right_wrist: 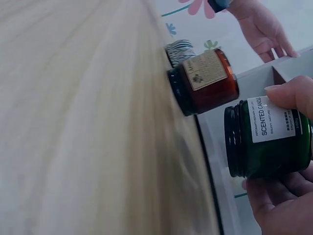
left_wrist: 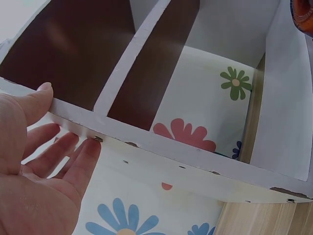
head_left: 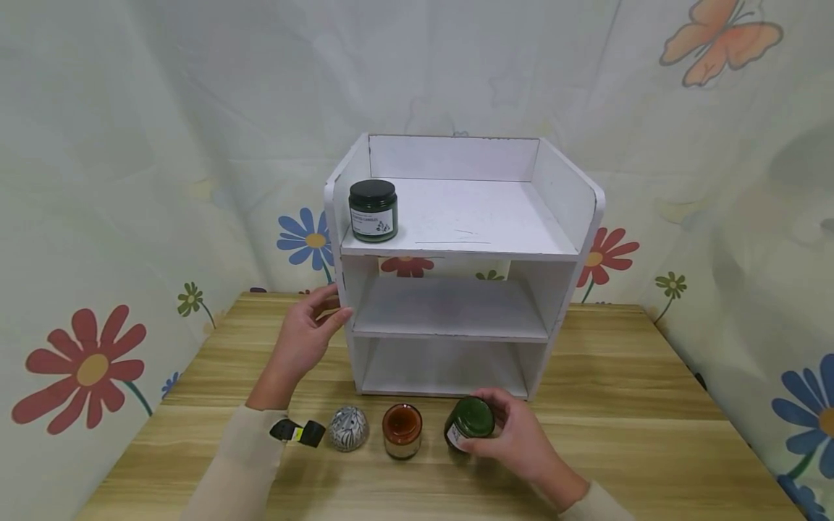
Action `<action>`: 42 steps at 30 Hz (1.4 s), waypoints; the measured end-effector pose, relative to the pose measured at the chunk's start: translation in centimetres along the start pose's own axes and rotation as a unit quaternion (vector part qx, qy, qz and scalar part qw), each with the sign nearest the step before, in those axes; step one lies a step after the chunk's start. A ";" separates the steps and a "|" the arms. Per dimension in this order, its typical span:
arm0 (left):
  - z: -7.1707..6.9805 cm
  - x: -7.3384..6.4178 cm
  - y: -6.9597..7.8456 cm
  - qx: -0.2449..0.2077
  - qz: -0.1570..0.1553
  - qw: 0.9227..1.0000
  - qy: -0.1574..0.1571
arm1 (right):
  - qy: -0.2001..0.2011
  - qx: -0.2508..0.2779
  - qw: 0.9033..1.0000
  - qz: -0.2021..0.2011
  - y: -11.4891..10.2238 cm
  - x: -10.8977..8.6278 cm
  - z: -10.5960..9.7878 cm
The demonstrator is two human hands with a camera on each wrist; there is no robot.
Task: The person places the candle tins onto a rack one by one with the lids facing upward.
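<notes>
My right hand point(head_left: 517, 438) grips a dark green glass scented candle jar point(right_wrist: 276, 139), thumb on its white label and fingers around the far side. The jar is upside down, its black lid point(right_wrist: 234, 142) toward the table. At the left of a white wooden shelf point(head_left: 449, 338), my left hand point(head_left: 302, 340) rests its thumb on the front edge and its fairly straight fingers point(left_wrist: 88, 159) against the outer side. Beside the held jar stands an amber candle jar point(head_left: 402, 432), also lid down. Left of that sits a round black-and-white patterned object point(head_left: 348, 428).
Another green candle jar point(head_left: 373, 211), black lid up, stands at the left of the shelf's top level. The shelf stands on a wood-grain table point(head_left: 606, 376). Behind and at both sides hangs a white curtain point(head_left: 260, 108) printed with flowers and a butterfly.
</notes>
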State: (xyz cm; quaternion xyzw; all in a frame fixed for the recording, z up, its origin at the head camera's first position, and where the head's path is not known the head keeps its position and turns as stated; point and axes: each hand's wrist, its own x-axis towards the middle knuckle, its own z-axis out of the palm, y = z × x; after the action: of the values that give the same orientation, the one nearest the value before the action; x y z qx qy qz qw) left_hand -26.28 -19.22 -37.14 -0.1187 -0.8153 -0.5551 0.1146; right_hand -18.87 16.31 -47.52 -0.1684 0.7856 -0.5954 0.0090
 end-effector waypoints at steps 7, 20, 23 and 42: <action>0.0 0.0 -0.2 0.002 -0.001 1.000 0.000 | -0.002 0.016 1.000 0.003 -0.8 0.3 -0.4; 0.1 0.0 0.0 0.009 -0.002 1.000 0.002 | 0.001 0.056 0.998 -0.011 -1.5 0.5 -0.5; 0.1 0.0 0.0 0.009 -0.002 1.000 0.002 | 0.000 0.049 0.999 -0.014 -1.4 0.6 -0.5; 0.0 0.1 -0.2 0.002 -0.003 1.000 -0.001 | -0.035 0.000 0.999 -0.012 -2.2 0.7 -0.9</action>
State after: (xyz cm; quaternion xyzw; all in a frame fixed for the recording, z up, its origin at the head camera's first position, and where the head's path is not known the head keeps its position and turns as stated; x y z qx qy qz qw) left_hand -26.46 -19.32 -37.31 -0.1167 -0.8170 -0.5534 0.1122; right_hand -19.20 16.44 -45.00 -0.1987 0.7826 -0.5892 0.0296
